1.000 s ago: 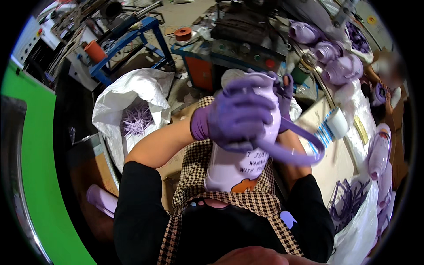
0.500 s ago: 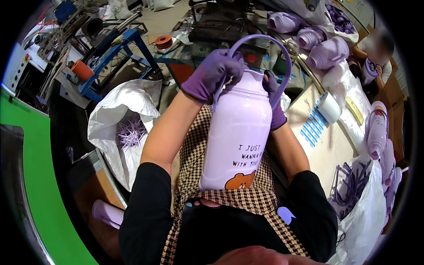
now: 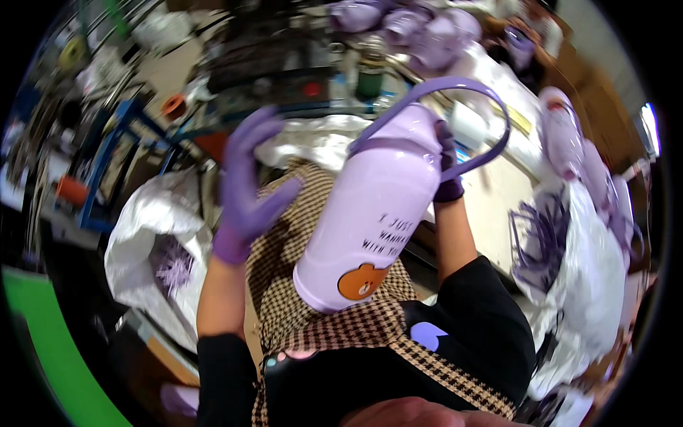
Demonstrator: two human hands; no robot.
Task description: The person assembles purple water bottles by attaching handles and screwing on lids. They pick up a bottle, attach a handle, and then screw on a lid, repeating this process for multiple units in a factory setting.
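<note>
A lilac thermos jug shell [image 3: 366, 203] with a printed bear and lettering leans over my checked apron [image 3: 359, 327], its spouted top tilted up to the right. A purple carrying handle [image 3: 504, 117] arches over its neck. My right hand [image 3: 449, 171], in a dark purple glove, grips the jug at its right shoulder; part of its fingers is hidden behind the jug. To the left of the jug, my left hand [image 3: 252, 185], in a purple glove, is raised and holds nothing, with thumb and fingers apart.
At left, a white sack [image 3: 131, 245] contains spiky lilac plastic scraps [image 3: 173, 267]. Purple handles [image 3: 537, 238] fill a white bag at right, near several lilac jug shells [image 3: 564, 139]. A white roll [image 3: 468, 127] stands on the pale bench [image 3: 491, 196]. A person [image 3: 523, 46] works at far right.
My left hand has let go of the handle by the jug's neck and moved left, opening. The jug now tilts further right in my right hand, and the whole view has turned.
</note>
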